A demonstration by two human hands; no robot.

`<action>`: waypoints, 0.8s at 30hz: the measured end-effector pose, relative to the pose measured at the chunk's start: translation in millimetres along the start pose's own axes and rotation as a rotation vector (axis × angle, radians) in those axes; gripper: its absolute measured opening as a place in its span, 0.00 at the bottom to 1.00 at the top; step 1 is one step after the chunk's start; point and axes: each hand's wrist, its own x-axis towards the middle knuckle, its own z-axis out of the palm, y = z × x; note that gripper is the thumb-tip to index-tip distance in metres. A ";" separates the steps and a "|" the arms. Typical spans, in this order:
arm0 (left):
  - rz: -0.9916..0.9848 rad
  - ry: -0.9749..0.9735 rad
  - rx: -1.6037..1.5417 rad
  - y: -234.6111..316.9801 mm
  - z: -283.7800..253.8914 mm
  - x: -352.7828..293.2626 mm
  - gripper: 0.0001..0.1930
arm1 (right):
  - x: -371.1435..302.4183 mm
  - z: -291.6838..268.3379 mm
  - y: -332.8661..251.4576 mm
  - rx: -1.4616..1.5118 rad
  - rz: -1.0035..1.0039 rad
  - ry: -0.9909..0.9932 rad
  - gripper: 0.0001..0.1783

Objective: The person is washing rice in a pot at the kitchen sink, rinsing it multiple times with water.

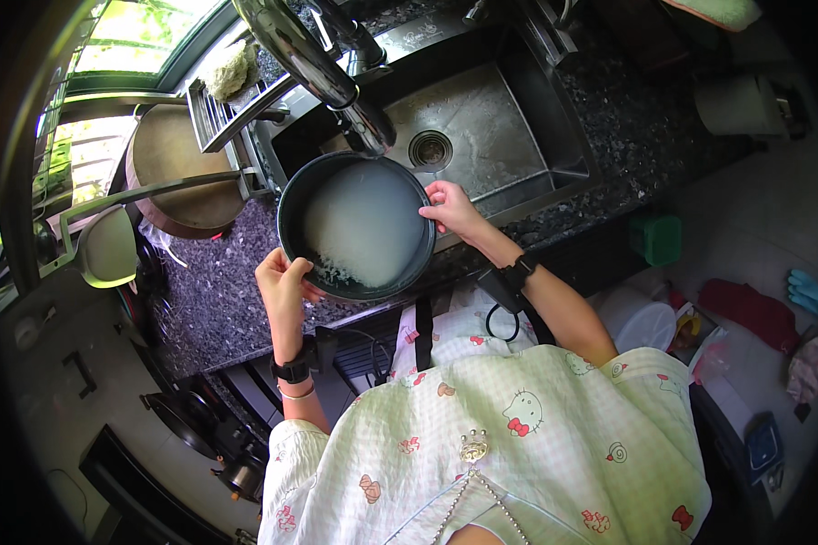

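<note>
Gripping opposite sides of the dark pot (pixel 297 202), the left hand (pixel 284 277) and right hand (pixel 454 211) held it by the faucet (pixel 368 127) at the near left corner of the sink (pixel 509 127), where level handling likely best kept the cloudy water (pixel 382 209) from slopping.

counter (pixel 214 295): dark speckled stone | set in: steel sink (pixel 486 113) | left end: big round pan (pixel 182 145), seemingly resting there, underside hidden | floor (pixel 682 213), right: pale tiles, dark-red cloth (pixel 747 313), blue glove (pixel 807 292)
</note>
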 end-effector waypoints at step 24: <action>-0.017 -0.013 0.038 9.2 11.6 -2.7 0.11 | 4.6 -4.3 -6.4 0.100 0.089 0.044 0.10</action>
